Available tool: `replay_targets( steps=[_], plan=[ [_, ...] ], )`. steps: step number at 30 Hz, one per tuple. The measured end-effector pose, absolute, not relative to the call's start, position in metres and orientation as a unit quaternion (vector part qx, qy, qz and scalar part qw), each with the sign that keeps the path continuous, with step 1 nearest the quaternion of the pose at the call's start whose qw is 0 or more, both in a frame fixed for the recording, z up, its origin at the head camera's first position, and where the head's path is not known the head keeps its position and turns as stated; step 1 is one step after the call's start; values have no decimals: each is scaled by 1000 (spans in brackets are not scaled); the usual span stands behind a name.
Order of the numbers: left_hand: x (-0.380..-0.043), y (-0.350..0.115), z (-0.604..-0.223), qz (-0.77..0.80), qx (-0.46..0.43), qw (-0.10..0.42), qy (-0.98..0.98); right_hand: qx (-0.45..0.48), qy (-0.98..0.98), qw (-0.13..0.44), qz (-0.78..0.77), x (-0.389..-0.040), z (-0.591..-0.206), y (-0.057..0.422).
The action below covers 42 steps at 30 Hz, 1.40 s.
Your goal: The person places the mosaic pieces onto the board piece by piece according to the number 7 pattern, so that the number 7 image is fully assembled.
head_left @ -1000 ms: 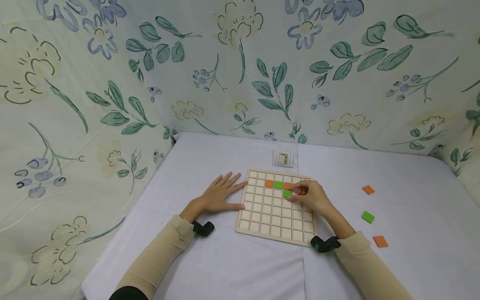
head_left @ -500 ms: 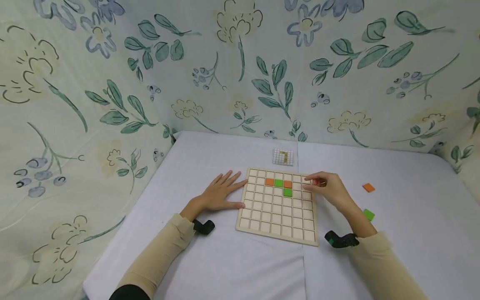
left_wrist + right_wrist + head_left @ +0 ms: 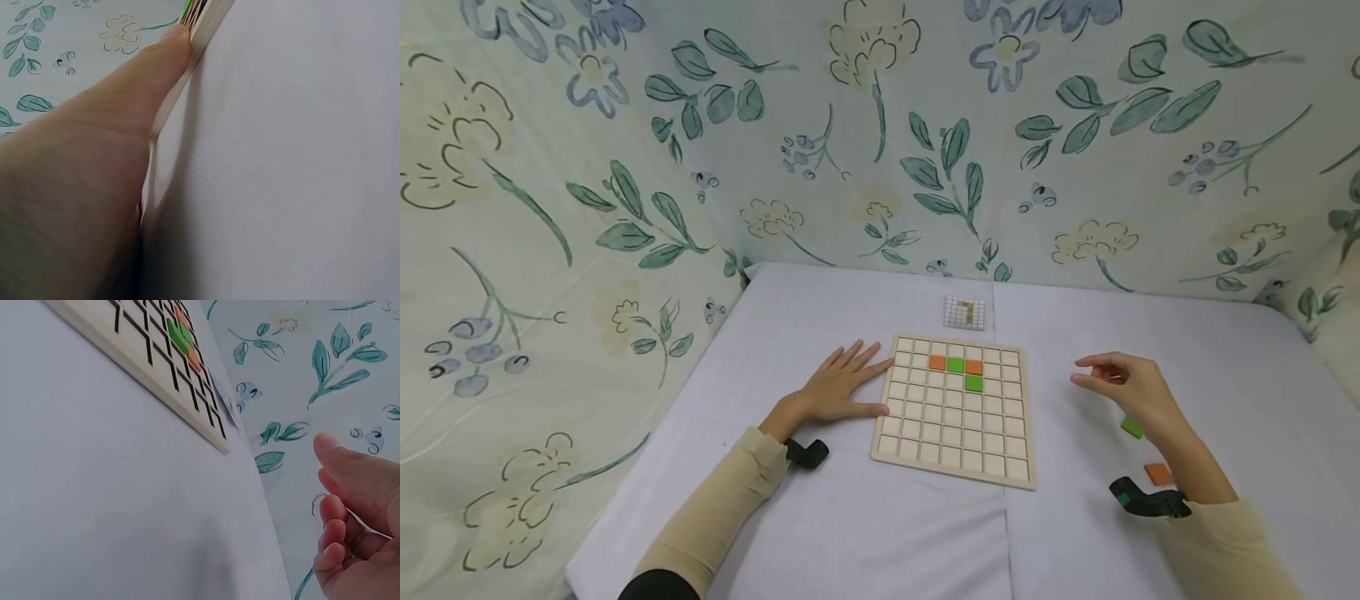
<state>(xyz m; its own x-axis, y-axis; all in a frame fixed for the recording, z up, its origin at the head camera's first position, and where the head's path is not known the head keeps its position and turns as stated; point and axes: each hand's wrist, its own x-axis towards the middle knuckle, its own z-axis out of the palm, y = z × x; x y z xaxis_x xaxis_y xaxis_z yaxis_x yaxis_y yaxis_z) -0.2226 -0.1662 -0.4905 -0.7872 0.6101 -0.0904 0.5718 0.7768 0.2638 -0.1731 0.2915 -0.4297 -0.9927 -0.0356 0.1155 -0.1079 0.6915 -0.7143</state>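
Wooden grid board (image 3: 932, 433): four tiles (image 3: 955, 364) seated. Unplaced, around its three o'clock: green tile (image 3: 1132, 427), orange tile (image 3: 1159, 474). Left hand (image 3: 835, 390), nine o'clock: fingers spread, touching board edge. Right hand (image 3: 1131, 390), three o'clock: fingers loosely curled, empty.

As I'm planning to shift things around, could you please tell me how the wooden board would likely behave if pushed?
The wooden board looks stiff, with straight, even edges. It seems unlikely to roll or tip, lying flat on the white cloth. Pushing may ruck the cloth, which shows creases.
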Motion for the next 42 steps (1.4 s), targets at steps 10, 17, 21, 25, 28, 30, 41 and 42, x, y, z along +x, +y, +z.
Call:
replay_targets(
  steps=[10, 17, 21, 25, 28, 30, 41, 42],
  plan=[
    [-222, -166, -489, 114, 319, 79, 937, -11, -927, 53, 372, -149, -447, 341],
    [-221, -165, -488, 113, 317, 83, 938, -37, -928, 39, 369, -137, -459, 355],
    [-221, -165, -489, 117, 316, 83, 938, -51, -926, 25, 373, -131, -462, 361],
    [-222, -165, -490, 118, 315, 85, 938, -71, -929, 15, 364, -126, -467, 365],
    [-223, -165, -490, 114, 313, 88, 939, -88, -930, 14, 356, -122, -472, 369],
    [-224, -165, -490, 112, 311, 90, 939, -97, -930, 13, 356, -120, -474, 372],
    [-224, -165, -493, 113, 313, 84, 939, -90, -934, -5, 345, -103, -479, 386],
    [-224, -165, -493, 112, 313, 84, 939, -86, -934, -8, 346, -102, -479, 387]
  ],
)
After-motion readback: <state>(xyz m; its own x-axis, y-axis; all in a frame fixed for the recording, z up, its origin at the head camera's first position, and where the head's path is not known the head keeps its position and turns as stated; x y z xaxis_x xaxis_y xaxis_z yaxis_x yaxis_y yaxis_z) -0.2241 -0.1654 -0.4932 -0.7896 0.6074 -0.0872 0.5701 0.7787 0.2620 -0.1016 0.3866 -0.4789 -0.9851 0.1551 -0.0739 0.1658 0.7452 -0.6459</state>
